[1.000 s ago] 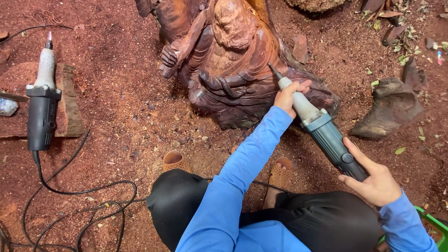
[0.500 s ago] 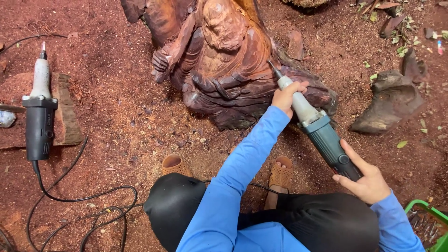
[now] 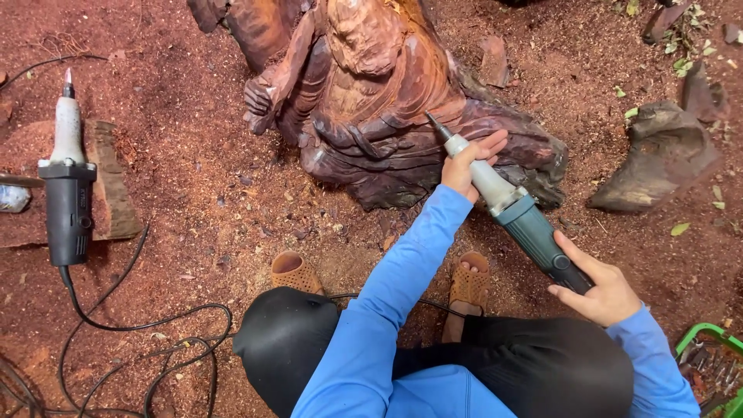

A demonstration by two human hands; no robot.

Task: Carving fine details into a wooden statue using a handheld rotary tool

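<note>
A grinder (image 3: 520, 215) is held tight by both hands, left hand (image 3: 467, 163) closed round its pale neck, right hand (image 3: 597, 288) round its back, tip touching the carving (image 3: 371, 101).

you hold a teal and grey die grinder (image 3: 517, 214) slanted up to the left, its thin pointed bit touching a dark reddish-brown carved wooden figure (image 3: 379, 101). the carving sits on red, sawdust-covered ground.
</note>
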